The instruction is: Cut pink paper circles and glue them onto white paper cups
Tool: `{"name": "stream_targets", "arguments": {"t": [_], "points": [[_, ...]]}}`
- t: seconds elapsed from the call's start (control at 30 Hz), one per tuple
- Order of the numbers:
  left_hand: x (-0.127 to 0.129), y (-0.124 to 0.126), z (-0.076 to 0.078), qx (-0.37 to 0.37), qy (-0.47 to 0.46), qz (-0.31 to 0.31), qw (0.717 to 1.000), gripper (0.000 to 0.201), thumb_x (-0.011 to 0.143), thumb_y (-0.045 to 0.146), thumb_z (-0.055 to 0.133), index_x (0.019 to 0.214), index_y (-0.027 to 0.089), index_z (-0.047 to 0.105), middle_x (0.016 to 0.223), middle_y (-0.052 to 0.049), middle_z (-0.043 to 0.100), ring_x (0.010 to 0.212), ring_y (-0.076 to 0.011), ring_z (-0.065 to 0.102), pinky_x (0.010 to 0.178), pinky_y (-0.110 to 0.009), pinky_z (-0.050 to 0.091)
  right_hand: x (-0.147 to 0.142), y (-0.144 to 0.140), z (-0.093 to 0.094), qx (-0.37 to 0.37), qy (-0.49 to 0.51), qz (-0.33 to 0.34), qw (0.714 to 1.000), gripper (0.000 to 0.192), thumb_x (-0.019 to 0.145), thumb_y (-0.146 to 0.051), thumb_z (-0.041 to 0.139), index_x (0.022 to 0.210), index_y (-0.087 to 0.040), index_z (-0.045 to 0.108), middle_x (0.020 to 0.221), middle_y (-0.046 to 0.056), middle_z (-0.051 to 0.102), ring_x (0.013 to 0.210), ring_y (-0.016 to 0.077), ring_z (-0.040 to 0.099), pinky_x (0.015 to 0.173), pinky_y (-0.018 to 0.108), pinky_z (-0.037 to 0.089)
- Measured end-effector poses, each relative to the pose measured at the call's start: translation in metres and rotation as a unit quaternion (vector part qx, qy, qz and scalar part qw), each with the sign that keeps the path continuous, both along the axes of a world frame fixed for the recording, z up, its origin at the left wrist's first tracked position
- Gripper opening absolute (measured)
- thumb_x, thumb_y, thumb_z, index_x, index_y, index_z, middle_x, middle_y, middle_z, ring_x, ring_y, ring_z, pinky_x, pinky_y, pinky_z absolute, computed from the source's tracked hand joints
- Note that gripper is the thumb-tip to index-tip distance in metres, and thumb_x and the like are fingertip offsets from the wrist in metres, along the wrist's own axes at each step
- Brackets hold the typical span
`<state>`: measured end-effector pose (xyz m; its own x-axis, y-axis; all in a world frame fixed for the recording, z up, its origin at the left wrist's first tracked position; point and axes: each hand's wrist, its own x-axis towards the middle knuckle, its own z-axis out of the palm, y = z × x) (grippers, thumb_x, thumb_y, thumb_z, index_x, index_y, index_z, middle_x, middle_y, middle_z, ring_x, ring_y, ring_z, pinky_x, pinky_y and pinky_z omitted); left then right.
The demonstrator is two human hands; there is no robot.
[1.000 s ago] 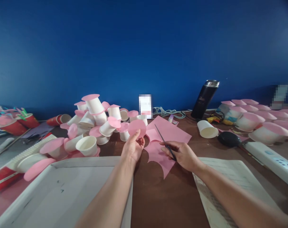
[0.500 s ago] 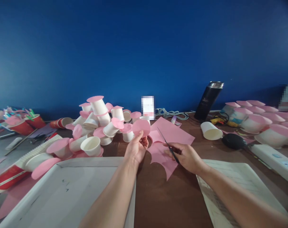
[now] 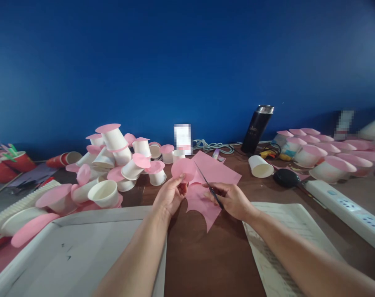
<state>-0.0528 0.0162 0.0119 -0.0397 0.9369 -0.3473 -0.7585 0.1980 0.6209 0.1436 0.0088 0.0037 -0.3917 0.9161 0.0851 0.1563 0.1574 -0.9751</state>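
Between thumb and fingers, my left hand pinches a round pink paper disc, held up above the table. My right hand grips a pair of dark scissors. Their blades point up and left toward the disc's right edge and look closed or nearly so. Beneath both hands lie pink paper offcuts with curved cut-outs. A larger pink sheet rests just behind the scissors. On the left, white paper cups with pink discs on their ends are heaped together.
A white tray lies front left, and a written sheet front right. A black flask leans by the blue wall. Rightward are a tipped paper cup, a black bulb-shaped object, a power strip and more disc-topped cups.
The view has turned slightly right, so everything sits farther left in it. The disc has tilted a little and is nearer the scissor tips. Both hands keep their hold.
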Motion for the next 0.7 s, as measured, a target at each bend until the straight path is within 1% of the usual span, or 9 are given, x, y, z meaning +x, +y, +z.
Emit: {"name": "stream_targets", "arguments": {"t": [0.33, 0.57, 0.7], "points": [[-0.0001, 0.0004, -0.0016, 0.002, 0.012, -0.013, 1.000, 0.006, 0.075, 0.007, 0.069, 0.078, 0.009, 0.065, 0.078, -0.005, 0.065, 0.065, -0.0075, 0.059, 0.054, -0.015, 0.048, 0.0000, -0.0001, 0.0000, 0.005, 0.001, -0.001, 1.000, 0.039, 0.076, -0.040, 0.071, 0.106, -0.016, 0.071, 0.064, -0.003, 0.048, 0.059, 0.0098, 0.038, 0.053, 0.022, 0.033], [-0.0021, -0.0010, -0.0025, 0.007, 0.015, -0.024, 1.000, 0.008, 0.074, 0.010, 0.071, 0.079, 0.010, 0.066, 0.078, -0.005, 0.067, 0.064, -0.0071, 0.060, 0.054, -0.015, 0.047, 0.0001, 0.0009, -0.0041, 0.003, -0.001, -0.008, 1.000, 0.044, 0.075, -0.044, 0.071, 0.107, -0.015, 0.071, 0.066, -0.002, 0.049, 0.059, 0.0104, 0.039, 0.054, 0.022, 0.035], [-0.0013, -0.0012, -0.0024, 0.008, 0.022, -0.025, 0.999, 0.010, 0.073, 0.010, 0.073, 0.080, 0.010, 0.066, 0.077, -0.004, 0.067, 0.063, -0.0070, 0.060, 0.054, -0.015, 0.048, 0.0004, 0.0013, -0.0045, 0.014, 0.000, -0.004, 1.000, 0.043, 0.077, -0.042, 0.070, 0.110, -0.015, 0.070, 0.066, -0.002, 0.048, 0.059, 0.0101, 0.038, 0.054, 0.022, 0.034]]}}
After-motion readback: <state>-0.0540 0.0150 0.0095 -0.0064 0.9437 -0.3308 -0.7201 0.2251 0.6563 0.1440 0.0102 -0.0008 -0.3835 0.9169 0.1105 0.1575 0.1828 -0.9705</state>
